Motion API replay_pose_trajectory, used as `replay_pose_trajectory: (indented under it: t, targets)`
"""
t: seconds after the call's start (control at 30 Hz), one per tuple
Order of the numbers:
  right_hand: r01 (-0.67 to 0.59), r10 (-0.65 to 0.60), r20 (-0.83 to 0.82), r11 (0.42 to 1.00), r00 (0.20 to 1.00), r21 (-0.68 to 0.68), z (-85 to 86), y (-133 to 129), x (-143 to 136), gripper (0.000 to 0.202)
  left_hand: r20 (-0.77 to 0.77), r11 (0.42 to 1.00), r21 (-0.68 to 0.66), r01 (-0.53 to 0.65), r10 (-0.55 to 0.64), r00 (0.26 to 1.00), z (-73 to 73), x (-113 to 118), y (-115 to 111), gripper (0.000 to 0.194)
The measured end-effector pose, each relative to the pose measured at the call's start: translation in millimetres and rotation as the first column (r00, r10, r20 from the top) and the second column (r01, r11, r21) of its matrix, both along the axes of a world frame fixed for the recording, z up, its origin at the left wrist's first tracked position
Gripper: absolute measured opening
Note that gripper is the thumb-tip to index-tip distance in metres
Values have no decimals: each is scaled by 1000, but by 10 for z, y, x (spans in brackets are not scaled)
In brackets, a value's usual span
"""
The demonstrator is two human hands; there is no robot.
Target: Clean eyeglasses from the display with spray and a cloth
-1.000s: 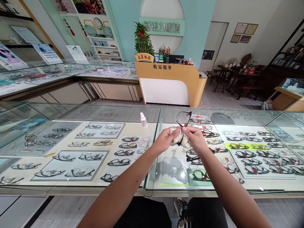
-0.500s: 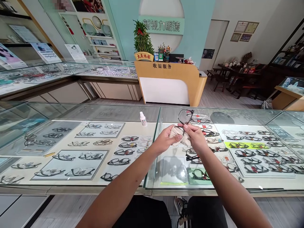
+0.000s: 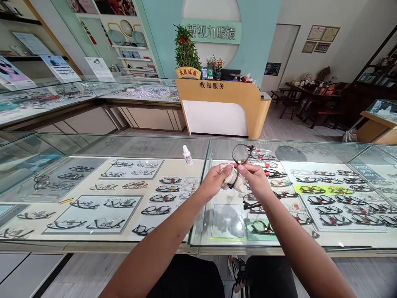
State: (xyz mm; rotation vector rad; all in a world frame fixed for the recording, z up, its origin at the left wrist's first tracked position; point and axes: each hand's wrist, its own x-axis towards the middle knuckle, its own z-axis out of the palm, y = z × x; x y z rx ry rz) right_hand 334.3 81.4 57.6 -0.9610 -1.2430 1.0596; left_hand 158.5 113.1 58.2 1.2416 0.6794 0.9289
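Note:
Above the glass counter, a pair of dark-rimmed glasses is held between both hands, one lens raised and the other low against a cream cloth. My left hand is closed, pinching the cloth around the lower lens rim. My right hand has its fingers closed on the frame near the middle, with part of the cloth beside them. A small white bottle stands upright on the counter, left of my hands.
Under the glass of the display counter lie many spectacle frames on both sides. Behind it stand a wooden cashier desk with a plant, and a dark table with stools at the back right.
My left thumb has moved up on the cloth, and the lower lens has tilted, with more of its rim showing. The bottle has not moved.

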Motion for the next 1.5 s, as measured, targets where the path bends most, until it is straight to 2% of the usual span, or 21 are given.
replay_pose_trajectory:
  t: [0.2, 0.3, 0.4, 0.63, 0.77, 0.9, 1.0, 1.1, 1.2, 1.33, 1.5]
  targets:
    - [-30, 26, -105, 999, 994, -38, -13, -2, 3, 30, 54, 997, -27, 76, -74, 996, -6, -36, 5, 60]
    - [-43, 34, -160, 997, 986, -57, -10, 1, -5, 31, 73, 992, -53, 117, -113, 991, 20, -50, -14, 58]
    - [-46, 36, -149, 997, 988, -59, -25, 11, -9, 31, 93, 989, -60, 134, -128, 987, 42, -43, -37, 61]
    - [-24, 24, 8, 1000, 1000, -4, -38, 18, -2, 42, 39, 999, -33, -7, 9, 999, 3, 30, -38, 65]
    - [-31, 31, -8, 999, 999, -23, -49, 16, -7, 40, 12, 999, 9, -31, 31, 999, -21, 27, -4, 66]
    - [-37, 32, -98, 998, 995, -50, -55, 15, 0, 33, 6, 999, 17, 40, -40, 999, 34, -38, 2, 61]
    - [-41, 28, -139, 995, 990, -91, -38, 7, 16, 39, -7, 991, 35, 130, -130, 992, 120, -102, -21, 56]
    - [-32, 15, -159, 994, 987, -101, -32, 1, 23, 40, -44, 985, 53, 166, -164, 986, 166, -129, -47, 59]
    - [-49, 31, -164, 993, 986, -104, -44, 1, 8, 35, -33, 990, 27, 136, -135, 990, 139, -93, -60, 65]
    - [-61, 48, -128, 993, 991, -97, -44, 3, -28, 35, 18, 999, -1, 39, -39, 999, 81, -20, -62, 67]
    - [-55, 47, -103, 995, 994, -79, -41, 11, -31, 34, -21, 998, 48, -33, 34, 999, 57, 4, -51, 66]
